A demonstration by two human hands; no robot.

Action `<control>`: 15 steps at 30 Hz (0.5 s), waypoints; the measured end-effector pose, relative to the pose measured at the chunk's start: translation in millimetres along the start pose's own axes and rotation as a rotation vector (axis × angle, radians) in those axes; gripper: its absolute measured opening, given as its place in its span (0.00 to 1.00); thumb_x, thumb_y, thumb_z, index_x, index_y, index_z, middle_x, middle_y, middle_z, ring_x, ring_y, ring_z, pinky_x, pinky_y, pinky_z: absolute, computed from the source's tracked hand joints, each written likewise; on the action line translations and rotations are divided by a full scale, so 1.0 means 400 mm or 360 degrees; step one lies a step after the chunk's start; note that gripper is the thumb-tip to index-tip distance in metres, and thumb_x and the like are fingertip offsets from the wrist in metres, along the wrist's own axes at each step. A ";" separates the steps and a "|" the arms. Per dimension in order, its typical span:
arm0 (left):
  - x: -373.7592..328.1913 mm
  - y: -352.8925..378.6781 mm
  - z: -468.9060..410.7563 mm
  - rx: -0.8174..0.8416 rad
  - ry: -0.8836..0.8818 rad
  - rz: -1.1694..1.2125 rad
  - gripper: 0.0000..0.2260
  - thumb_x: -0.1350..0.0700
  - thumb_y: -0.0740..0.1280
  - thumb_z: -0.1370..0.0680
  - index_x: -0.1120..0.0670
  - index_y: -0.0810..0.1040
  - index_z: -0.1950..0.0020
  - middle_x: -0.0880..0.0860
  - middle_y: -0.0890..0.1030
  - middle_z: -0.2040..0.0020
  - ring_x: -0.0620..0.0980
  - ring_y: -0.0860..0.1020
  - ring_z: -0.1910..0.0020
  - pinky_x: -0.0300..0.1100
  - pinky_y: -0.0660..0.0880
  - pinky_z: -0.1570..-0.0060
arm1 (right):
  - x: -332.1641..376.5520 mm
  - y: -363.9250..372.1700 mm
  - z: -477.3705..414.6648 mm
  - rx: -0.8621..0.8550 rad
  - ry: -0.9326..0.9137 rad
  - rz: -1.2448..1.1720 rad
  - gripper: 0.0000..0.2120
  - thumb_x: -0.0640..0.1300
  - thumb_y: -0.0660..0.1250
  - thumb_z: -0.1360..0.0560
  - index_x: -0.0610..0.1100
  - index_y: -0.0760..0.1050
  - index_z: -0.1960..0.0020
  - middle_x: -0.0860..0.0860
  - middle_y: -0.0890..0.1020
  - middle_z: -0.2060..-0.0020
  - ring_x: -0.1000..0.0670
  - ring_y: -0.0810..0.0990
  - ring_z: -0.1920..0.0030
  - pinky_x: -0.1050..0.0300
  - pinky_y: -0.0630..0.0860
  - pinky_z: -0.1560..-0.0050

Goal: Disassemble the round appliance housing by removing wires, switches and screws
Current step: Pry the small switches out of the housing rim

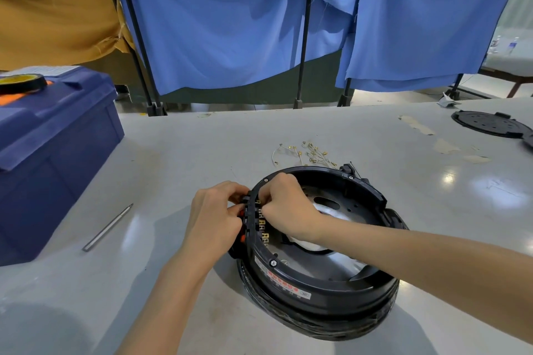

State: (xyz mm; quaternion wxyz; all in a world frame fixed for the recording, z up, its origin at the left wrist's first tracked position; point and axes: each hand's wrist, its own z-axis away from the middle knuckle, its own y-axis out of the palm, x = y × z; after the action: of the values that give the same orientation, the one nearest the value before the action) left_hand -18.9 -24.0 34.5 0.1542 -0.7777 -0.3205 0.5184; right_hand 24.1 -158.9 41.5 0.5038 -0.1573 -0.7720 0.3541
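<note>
The housing (331,291) lies flat on the table (178,153), open side up, its rim label (284,278) too small to read. My left hand (213,222) pinches the switches (245,216) outside; my right hand (288,204) grips its rim inside.

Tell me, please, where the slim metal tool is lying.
In the head view, the slim metal tool lies on the grey table, left of the left hand and right of the blue toolbox.

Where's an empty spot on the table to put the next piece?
Bare table lies between the metal rod and the housing, and farther back between the blue toolbox and the loose wires. Crowded: just behind the housing, where the wires lie.
</note>
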 end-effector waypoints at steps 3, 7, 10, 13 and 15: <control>0.007 -0.002 -0.005 0.0036 -0.0008 -0.0036 0.12 0.71 0.67 0.30 0.56 0.84 0.54 0.48 0.83 0.59 0.46 0.80 0.56 0.40 0.76 0.54 | 0.004 -0.016 -0.006 0.0091 0.0019 -0.0019 0.06 0.27 0.57 0.41 0.32 0.65 0.75 0.40 0.59 0.75 0.48 0.57 0.71 0.55 0.56 0.70; 0.018 -0.010 -0.005 0.0051 -0.0094 -0.0001 0.14 0.69 0.69 0.29 0.48 0.83 0.58 0.41 0.81 0.63 0.35 0.79 0.60 0.23 0.70 0.60 | -0.003 -0.042 -0.011 0.0271 0.0198 -0.0060 0.07 0.29 0.61 0.34 0.31 0.77 0.67 0.39 0.73 0.80 0.48 0.71 0.82 0.60 0.69 0.77; 0.026 -0.026 -0.009 0.0009 -0.0194 0.0128 0.19 0.70 0.68 0.29 0.44 0.79 0.63 0.43 0.82 0.63 0.40 0.80 0.60 0.37 0.79 0.54 | -0.011 -0.075 -0.018 0.0349 0.0262 -0.0169 0.06 0.33 0.70 0.30 0.37 0.78 0.66 0.43 0.79 0.75 0.51 0.75 0.80 0.62 0.71 0.77; 0.028 -0.048 -0.021 -0.0185 -0.0236 0.0255 0.19 0.72 0.68 0.29 0.46 0.79 0.61 0.47 0.83 0.62 0.50 0.81 0.57 0.54 0.80 0.52 | -0.011 -0.103 -0.027 0.0069 0.0171 -0.0207 0.08 0.39 0.69 0.26 0.39 0.78 0.63 0.46 0.79 0.74 0.54 0.74 0.80 0.65 0.71 0.76; 0.002 -0.042 -0.028 -0.0227 -0.0190 0.0344 0.19 0.72 0.68 0.28 0.45 0.79 0.60 0.45 0.83 0.62 0.46 0.82 0.58 0.51 0.80 0.52 | 0.003 -0.115 -0.032 -0.0070 0.0033 -0.0277 0.08 0.43 0.70 0.26 0.40 0.79 0.61 0.46 0.80 0.74 0.53 0.75 0.79 0.62 0.73 0.72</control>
State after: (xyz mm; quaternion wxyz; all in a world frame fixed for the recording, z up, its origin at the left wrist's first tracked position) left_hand -14.4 -10.1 48.0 0.0225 -0.7844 -0.2794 0.5533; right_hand 40.3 -185.2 78.0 0.5371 -0.1042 -0.7851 0.2903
